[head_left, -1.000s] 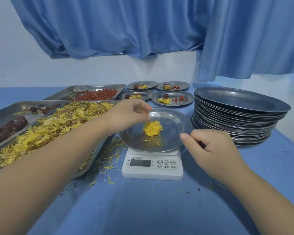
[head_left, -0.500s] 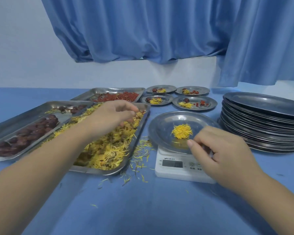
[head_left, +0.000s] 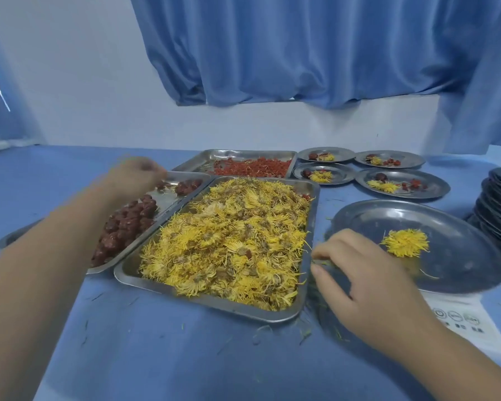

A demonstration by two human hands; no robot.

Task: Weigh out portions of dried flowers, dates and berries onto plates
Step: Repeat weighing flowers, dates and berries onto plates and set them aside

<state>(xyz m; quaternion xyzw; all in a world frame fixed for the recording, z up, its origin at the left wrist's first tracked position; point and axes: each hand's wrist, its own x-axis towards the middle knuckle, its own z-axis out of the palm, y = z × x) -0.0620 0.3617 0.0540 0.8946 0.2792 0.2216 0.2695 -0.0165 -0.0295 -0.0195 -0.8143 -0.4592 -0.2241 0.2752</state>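
Dates are the step in hand, I judge. The plate on the scale at the near right carries a single yellow flower and nothing else, while the four filled plates at the far right show flowers together with dates or berries. My left hand hovers over the far end of the date tray, left of the flower tray. It is blurred, the fingers look bunched downward, and I cannot tell whether they hold a date. My right hand sits at the near-left rim of the plate, fingers curled, thumb and forefinger close together; whether they pinch the rim or only lie against it I cannot tell. The next move calls for one date carried rightward over the flower tray and set down beside the flower without jogging the plate. After that comes a reading of the scale, whose display is hidden under my right hand, and then red berries from the far tray.
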